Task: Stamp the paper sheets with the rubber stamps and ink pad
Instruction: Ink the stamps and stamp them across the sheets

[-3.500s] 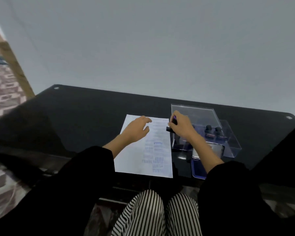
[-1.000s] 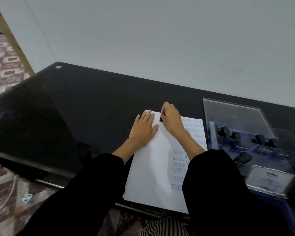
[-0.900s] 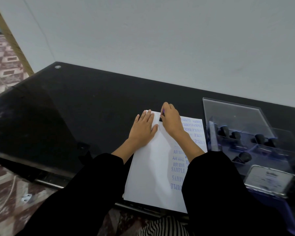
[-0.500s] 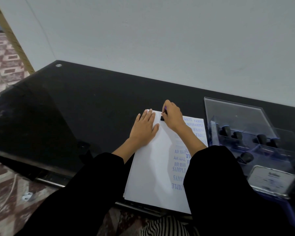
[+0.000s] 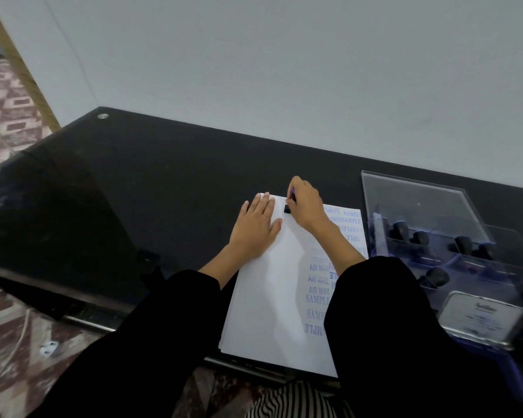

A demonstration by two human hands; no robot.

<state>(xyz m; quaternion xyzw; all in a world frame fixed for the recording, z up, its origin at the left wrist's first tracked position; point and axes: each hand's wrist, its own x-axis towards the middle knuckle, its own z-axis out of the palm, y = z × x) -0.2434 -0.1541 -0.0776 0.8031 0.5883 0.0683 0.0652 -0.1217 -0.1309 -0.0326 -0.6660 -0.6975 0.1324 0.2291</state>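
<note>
- Pale grey wall [image 5: 284, 70] rises behind a glossy black worktop [image 5: 163, 191]; patterned floor tiles [image 5: 9, 110] show at the far left
- A stack of white paper sheets [image 5: 269, 303] lies on the worktop in front of the person, its near end reaching the worktop's near edge
- Blue stamped words [image 5: 318, 268], "AIR MAIL" and "SAMPLE", run down the right side of the top sheet, partly hidden by the right sleeve [image 5: 390, 327]
- The left hand [image 5: 255, 227] lies flat on the far left corner of the top sheet, its grip open, fingers straight and close together
- The right hand [image 5: 307, 206] has its grip closed on a small black rubber stamp [image 5: 287, 209], fingers curled over the top, a bit of purple showing between them
- The stamp sits on the paper near the sheet's far edge, just beside the left index finger
- A clear plastic case [image 5: 420, 200] stands open to the right of the sheets, with several dark round-handled stamps [image 5: 400, 230] inside
- A silver tin [image 5: 480, 318] with a label lies near the case's front; its print is too blurred to read
- Striped trousers [image 5: 290, 399] show at the bottom
</note>
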